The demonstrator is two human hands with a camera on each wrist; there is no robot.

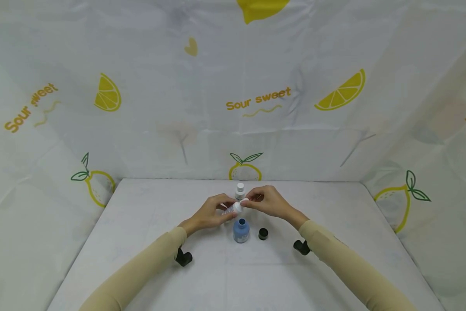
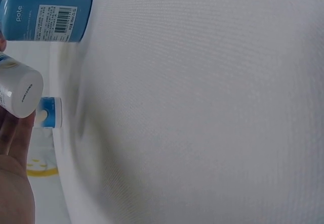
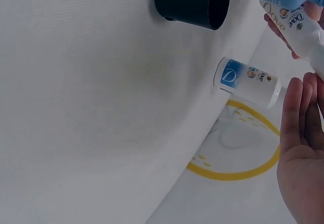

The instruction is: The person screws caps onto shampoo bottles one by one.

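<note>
In the head view my left hand (image 1: 211, 212) grips a small white Dove bottle (image 1: 229, 210), tilted with its top toward the right. Its underside faces the left wrist camera, where the white bottle (image 2: 24, 92) lies against the fingers. My right hand (image 1: 271, 201) pinches a white cap (image 1: 245, 200) at the bottle's top end; whether the two are apart cannot be made out. Just in front of the hands, a blue bottle (image 1: 241, 233) stands upright with its mouth uncovered. To its right a black cap (image 1: 263, 233) sits on the table.
Behind the hands stands a second white bottle (image 1: 240, 191) with a white cap; its blue label shows in the right wrist view. The table (image 1: 147, 242) has a white cover and meets a lemon-print curtain (image 1: 202, 108) at the back. Black wrist mounts (image 1: 184, 258) hang under both sleeves.
</note>
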